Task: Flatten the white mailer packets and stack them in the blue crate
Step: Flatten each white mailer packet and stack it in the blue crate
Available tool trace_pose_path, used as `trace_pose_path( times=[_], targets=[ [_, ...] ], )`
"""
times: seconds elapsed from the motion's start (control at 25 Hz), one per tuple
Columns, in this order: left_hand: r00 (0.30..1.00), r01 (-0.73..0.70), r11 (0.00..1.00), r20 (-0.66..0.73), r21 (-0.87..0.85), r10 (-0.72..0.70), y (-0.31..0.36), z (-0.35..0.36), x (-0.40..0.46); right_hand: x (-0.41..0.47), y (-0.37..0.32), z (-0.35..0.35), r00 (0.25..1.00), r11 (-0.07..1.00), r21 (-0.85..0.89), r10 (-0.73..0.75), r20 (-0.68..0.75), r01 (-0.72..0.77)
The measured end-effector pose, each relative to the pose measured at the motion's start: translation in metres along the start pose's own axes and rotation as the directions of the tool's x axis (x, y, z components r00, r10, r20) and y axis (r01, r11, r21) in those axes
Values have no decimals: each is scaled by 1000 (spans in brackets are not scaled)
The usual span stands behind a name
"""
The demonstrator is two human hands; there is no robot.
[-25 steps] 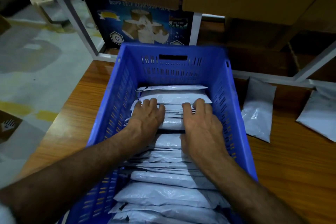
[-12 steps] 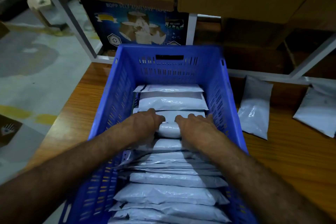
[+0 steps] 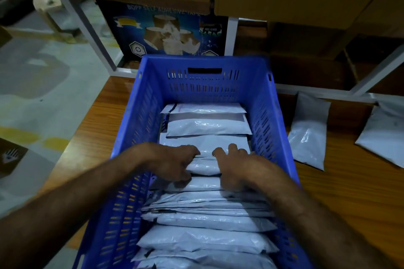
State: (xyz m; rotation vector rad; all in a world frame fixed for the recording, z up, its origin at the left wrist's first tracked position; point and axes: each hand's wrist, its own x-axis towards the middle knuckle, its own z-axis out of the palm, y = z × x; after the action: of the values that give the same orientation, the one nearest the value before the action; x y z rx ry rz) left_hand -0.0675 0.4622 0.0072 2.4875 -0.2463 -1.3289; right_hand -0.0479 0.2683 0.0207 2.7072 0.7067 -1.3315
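Blue crate (image 3: 258, 102): sits on the wooden table (image 3: 349, 199), far end towards the shelving. Risk: a hard downward push near one wall could, I judge, slide or tip it on the smooth top.

Row of mailers (image 3: 207, 236): white packets lie overlapped like shingles from the near end to the far wall. Risk: slick plastic on plastic; pressing one could shove its neighbours out of line or ride them up the side.

Loose packets: one (image 3: 309, 135) lies on the table just beside the crate's right wall, another (image 3: 382, 135) further right at the frame edge. Both look puffy, not yet stacked. Risk: trapped air could make them spring back once laid in.

Packet in hand (image 3: 203, 168): mid-crate, bulging between both hands. Risk: squeezing from the ends could bunch it instead of flattening, or burst a seam.

Left hand (image 3: 175, 164): fingers curled over the packet's left end, gripping it.

Right hand (image 3: 234, 168): fingers bent down over the right end, holding it; the thumb is hidden.
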Motion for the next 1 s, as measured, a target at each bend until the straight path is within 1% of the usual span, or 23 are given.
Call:
trace_pose_path(
  times=[0.04, 0.08, 0.12, 0.2, 0.24, 0.28, 0.36, 0.44, 0.52, 0.56, 0.68, 0.72, 0.8, 0.88, 1.0],
  targets=[
    [999, -29, 994, 34, -110, 33, -4, -8, -6, -2, 5, -9, 999, 999, 32, 5, 37, -6],
    [998, -46, 983, 32, -176, 52, -10, -14, -8, 0, 8, -19, 998, 998, 66, 5, 65, -9],
    [999, -44, 980, -13, -192, 42, -12, -16, -5, -2, 8, -29, 997, 996, 85, 8, 76, -15],
    [989, -7, 994, -148, -108, -9, -14, -15, 6, 5, 4, -40, 1000, 996, 86, -15, 22, 13],
    [984, -4, 999, -181, -45, -4, -14, -16, 13, 9, 2, -40, 1000, 997, 72, -7, -7, 7],
    [985, 5, 1000, -174, 9, -3, -11, -19, 17, 13, 1, -38, 999, 998, 64, 13, -35, -11],
    [994, 28, 999, -104, 45, -23, 0, -31, 20, 24, 3, -35, 999, 999, 36, 31, -44, -29],
    [999, 42, 997, 0, 62, -42, 8, -43, 22, 30, 5, -38, 1000, 1000, 23, 13, -2, -13],
    [997, 46, 993, 50, 109, -52, 12, -45, 25, 30, 5, -45, 999, 999, 37, -17, 39, 16],
    [998, 43, 987, 35, 152, -49, 10, -40, 32, 32, 4, -46, 999, 999, 49, -25, 43, 23],
    [995, 53, 960, -91, 276, -29, 6, -26, 41, 36, 2, -41, 1000, 999, 48, -10, -11, 10],
    [991, 36, 953, -134, 301, 5, 2, -22, 43, 37, 1, -38, 999, 999, 46, -4, -33, 6],
    [985, 16, 953, -167, 301, 37, -4, -16, 42, 35, -2, -33, 999, 1000, 19, -19, -37, 20],
    [988, -18, 963, -145, 271, 59, -3, -13, 36, 32, -4, -27, 999, 999, 20, -37, -10, 37],
    [991, 9, 975, -132, 223, 21, -3, -11, 30, 27, -7, -25, 999, 999, 22, -47, 8, 47]
  ],
)
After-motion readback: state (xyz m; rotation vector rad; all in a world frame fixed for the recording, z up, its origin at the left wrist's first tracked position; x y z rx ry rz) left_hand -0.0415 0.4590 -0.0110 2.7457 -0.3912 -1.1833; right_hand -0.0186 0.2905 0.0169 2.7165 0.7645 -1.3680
